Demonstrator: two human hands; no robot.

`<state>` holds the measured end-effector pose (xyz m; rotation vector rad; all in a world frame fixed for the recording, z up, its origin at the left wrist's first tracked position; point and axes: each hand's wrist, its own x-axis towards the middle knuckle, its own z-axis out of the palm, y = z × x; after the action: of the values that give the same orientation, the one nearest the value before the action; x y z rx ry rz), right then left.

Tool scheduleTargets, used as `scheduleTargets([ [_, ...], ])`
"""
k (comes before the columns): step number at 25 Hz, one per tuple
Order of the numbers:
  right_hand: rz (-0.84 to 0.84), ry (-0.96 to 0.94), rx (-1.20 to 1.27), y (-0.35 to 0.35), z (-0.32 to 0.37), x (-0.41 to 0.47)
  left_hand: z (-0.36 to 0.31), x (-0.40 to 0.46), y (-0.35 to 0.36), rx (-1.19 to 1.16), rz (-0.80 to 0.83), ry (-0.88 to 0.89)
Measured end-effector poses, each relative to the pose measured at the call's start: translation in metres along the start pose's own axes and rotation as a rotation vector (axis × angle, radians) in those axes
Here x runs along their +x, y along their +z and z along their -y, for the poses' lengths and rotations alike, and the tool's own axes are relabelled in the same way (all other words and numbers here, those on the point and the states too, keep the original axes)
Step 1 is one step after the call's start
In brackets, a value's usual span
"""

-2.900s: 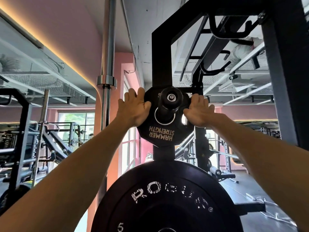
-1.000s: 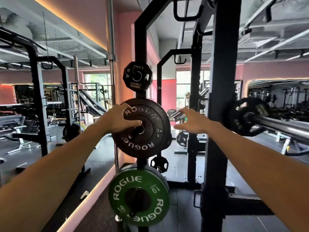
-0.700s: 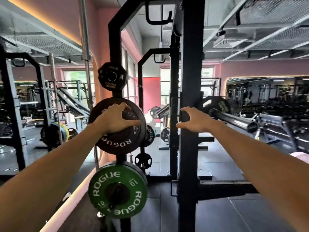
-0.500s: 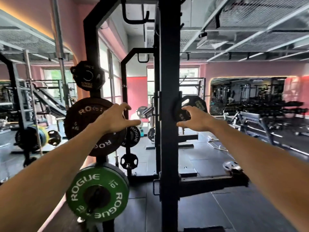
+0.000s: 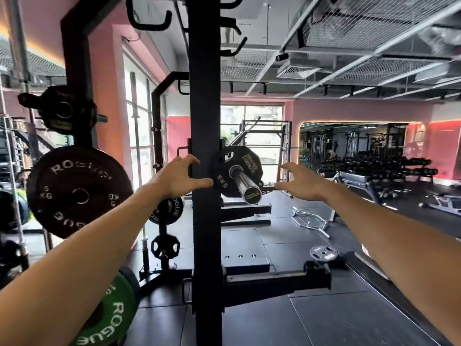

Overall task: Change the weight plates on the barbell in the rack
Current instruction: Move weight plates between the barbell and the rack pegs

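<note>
A pink-walled gym is stretching behind a black rack upright (image 5: 205, 171). At centre frame, the left hand (image 5: 178, 179) and right hand (image 5: 300, 182) are reaching, fingers spread, holding nothing, flanking the 5 kg plate (image 5: 225, 173) sitting on the barbell (image 5: 245, 183) sleeve. It is looking rigid and moderately heavy, so gripping opposite rim edges is probably best.

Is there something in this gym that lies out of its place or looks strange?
Yes. A small grey plate lies flat on the floor mats, right of the rack upright, not on a storage peg. A curl bar also lies loose on the floor behind it. Both could trip someone.
</note>
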<state>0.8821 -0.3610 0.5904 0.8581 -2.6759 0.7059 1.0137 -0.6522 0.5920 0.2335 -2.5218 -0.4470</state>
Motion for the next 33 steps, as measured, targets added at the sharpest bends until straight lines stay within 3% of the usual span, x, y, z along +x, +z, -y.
scheduleTargets([
  [8,0.051,0.018,0.038,0.021,-0.059,0.055,-0.007,0.069,0.042,0.042,-0.024,-0.063],
  [27,0.122,0.17,0.018,0.161,-0.107,0.295,0.083,0.289,0.16,0.044,-0.019,-0.019],
  [33,0.098,0.165,0.091,0.183,-0.108,0.325,0.088,0.312,0.173,0.06,-0.195,-0.044],
])
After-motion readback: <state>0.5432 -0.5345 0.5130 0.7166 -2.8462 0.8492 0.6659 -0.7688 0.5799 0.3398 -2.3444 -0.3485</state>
